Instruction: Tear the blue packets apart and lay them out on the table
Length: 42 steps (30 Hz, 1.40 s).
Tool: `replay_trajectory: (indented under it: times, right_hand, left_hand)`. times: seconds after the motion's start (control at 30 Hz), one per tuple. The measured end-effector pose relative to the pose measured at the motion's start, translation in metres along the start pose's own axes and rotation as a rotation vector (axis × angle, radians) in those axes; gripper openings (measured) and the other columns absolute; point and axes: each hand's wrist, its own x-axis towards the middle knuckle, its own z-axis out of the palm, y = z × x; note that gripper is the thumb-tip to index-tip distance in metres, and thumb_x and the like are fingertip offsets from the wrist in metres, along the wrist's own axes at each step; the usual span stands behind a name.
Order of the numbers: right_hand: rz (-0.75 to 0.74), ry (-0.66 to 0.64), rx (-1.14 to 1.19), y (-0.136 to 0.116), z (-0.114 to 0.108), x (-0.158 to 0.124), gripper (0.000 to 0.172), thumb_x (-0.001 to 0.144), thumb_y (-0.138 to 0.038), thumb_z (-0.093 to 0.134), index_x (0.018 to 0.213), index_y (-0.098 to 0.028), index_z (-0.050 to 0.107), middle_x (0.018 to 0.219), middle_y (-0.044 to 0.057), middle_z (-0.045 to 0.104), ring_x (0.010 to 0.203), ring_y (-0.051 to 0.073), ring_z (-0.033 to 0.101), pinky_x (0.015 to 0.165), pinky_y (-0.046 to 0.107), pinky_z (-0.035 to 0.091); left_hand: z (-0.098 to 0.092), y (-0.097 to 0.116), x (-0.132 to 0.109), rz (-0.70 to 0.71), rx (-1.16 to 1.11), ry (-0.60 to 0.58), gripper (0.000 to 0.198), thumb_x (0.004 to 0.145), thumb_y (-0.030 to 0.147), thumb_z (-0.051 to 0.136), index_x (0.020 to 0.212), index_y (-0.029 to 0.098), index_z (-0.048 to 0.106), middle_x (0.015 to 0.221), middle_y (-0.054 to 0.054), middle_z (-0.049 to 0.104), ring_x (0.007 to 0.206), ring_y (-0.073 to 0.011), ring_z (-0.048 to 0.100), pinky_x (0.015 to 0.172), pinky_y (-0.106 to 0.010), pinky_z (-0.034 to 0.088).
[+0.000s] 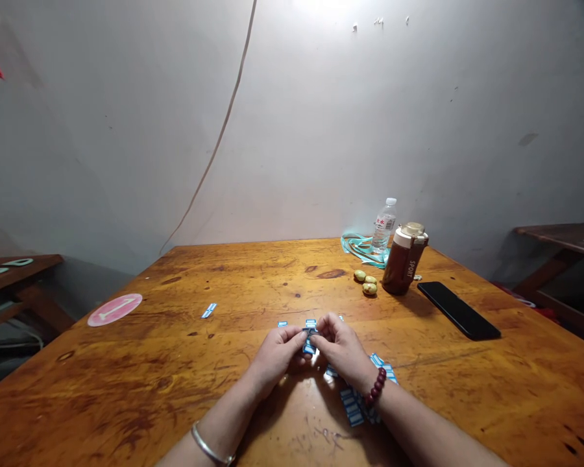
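Note:
My left hand (277,353) and my right hand (343,350) meet above the wooden table (243,272), thumbs and fingertips closed on a small blue-and-white sticker strip (309,348). Both thumbs press near its upper part. Under and beside my right wrist lie several more blue-and-white sticker strips (353,407), partly covered by the arm. One small sticker (283,323) rests just beyond my left hand. Farther left lies another short sticker strip (209,311), apart from the hands.
A round pink sign (115,310) lies at the table's left edge. To the right are several green-yellow fruits (369,285), a brown sport bottle (403,263), a clear water bottle (384,227), a turquoise lanyard (357,246) and a black phone (457,310). A wall stands behind.

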Motion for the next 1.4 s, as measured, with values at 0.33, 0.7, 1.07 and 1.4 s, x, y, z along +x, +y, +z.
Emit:
replay_trajectory:
  times: [0.33, 0.7, 1.07, 1.4]
  right_hand:
    - [-0.18, 0.032, -0.295, -0.01, -0.005, -0.006, 0.005, 0.074, -0.016, 0.047, 0.077, -0.02, 0.047, 0.06, -0.004, 0.046, 0.054, 0.01, 0.043, 0.052, 0.021, 0.032]
    - [-0.067, -0.019, -0.068, -0.004, -0.008, 0.001, 0.006, 0.07, -0.019, 0.051, 0.065, -0.017, 0.052, 0.062, -0.002, 0.049, 0.058, 0.01, 0.045, 0.053, 0.02, 0.037]
    - [0.066, -0.146, -0.027, -0.015, -0.044, 0.012, 0.01, 0.067, -0.025, 0.055, 0.07, -0.015, 0.054, 0.062, -0.003, 0.051, 0.054, 0.008, 0.046, 0.05, 0.019, 0.037]
    - [0.034, -0.456, -0.64, -0.009, -0.083, -0.009, 0.031, 0.044, -0.016, 0.069, 0.073, -0.021, 0.064, 0.072, -0.001, 0.055, 0.061, 0.011, 0.045, 0.048, 0.019, 0.03]
  left_hand:
    - [-0.001, 0.004, -0.003, -0.019, -0.005, -0.05, 0.03, 0.066, 0.041, 0.06, 0.072, 0.012, 0.062, 0.062, -0.001, 0.056, 0.051, -0.0059, 0.047, 0.051, -0.018, 0.039]
    - [0.002, 0.007, -0.005, 0.031, 0.046, -0.087, 0.029, 0.066, 0.039, 0.061, 0.079, 0.013, 0.064, 0.063, 0.0, 0.055, 0.051, -0.0062, 0.045, 0.05, -0.018, 0.034]
    - [-0.003, 0.009, -0.001, 0.195, 0.265, 0.004, 0.025, 0.071, 0.036, 0.055, 0.075, 0.013, 0.065, 0.062, -0.001, 0.057, 0.054, -0.0091, 0.045, 0.052, -0.02, 0.034]
    - [-0.007, 0.008, 0.003, 0.159, 0.236, 0.097, 0.025, 0.068, 0.035, 0.058, 0.078, 0.014, 0.065, 0.065, -0.002, 0.06, 0.058, -0.0106, 0.05, 0.055, -0.02, 0.038]
